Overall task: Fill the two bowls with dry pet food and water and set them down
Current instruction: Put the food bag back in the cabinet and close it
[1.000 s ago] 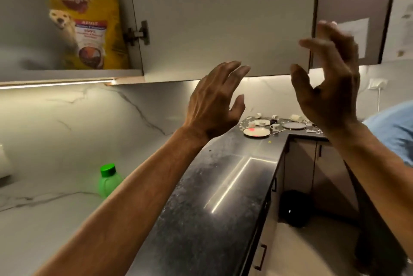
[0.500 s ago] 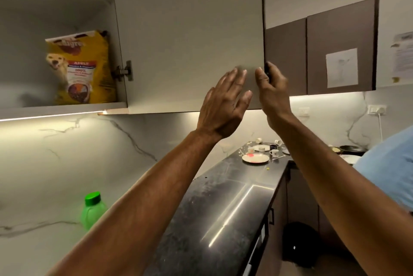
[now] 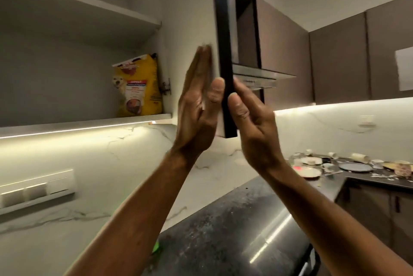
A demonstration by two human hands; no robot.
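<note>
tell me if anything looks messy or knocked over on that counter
Yes. At the far end of the dark counter, dishes are scattered: a pale cup lies on its side, with plates and small cups among bits of debris. The pet food bag stands upright on the cabinet shelf.

Probably a home kitchen: wall cabinets (image 3: 339,59), dark countertop (image 3: 234,231), used dishes (image 3: 355,166).
</note>
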